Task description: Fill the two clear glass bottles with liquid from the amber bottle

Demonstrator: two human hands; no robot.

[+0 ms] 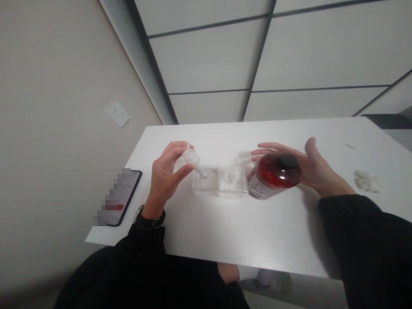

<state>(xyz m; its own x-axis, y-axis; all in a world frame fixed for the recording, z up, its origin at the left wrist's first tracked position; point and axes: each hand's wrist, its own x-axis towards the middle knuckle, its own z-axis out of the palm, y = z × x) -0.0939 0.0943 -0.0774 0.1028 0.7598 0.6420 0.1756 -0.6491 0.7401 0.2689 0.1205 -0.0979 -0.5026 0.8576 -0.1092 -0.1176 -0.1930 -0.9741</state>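
My left hand pinches a clear, rounded plastic piece with a thin stem, between thumb and fingers. It is just above and left of two clear square-sided containers, which stand side by side. The left container has a round opening at its top; a whitish rounded part sits on the right one. Close to their right side is a bottle of dark red liquid with a black cap and a pale label, tilted in view. My right hand is open behind and right of this bottle, fingers stretched out; whether it touches the bottle I cannot tell.
A phone lies at the left edge of the white table. On the right are a crumpled whitish piece and a small thin white strip. A wall with a socket borders the left; pale panels rise behind.
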